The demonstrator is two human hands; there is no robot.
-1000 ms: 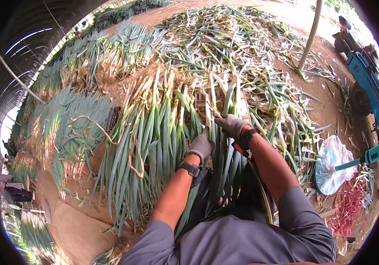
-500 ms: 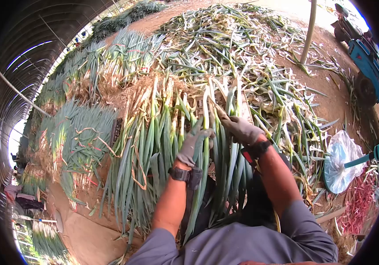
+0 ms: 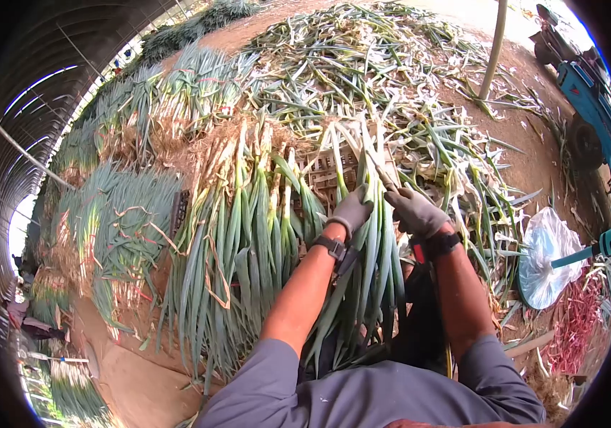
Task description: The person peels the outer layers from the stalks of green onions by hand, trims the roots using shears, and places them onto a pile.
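Observation:
Both hands wear grey gloves. My left hand is closed round the upper part of a green onion whose leaves hang toward my lap. Just to its right, my right hand is closed at a long pale stalk that slants up and to the left. More green onions lie side by side to the left of my hands, white ends up and away from me. Beyond my hands, a brown slatted crate shows between the stalks.
Loose leaves and peelings are heaped ahead and to the right. Tied onion bundles lie at the left. A pole, a blue machine, a plastic bag and red ties are on the right.
My left hand has moved right and slightly up, close to my right hand. My right hand has shifted a little to the right. The stalks near both hands have changed position.

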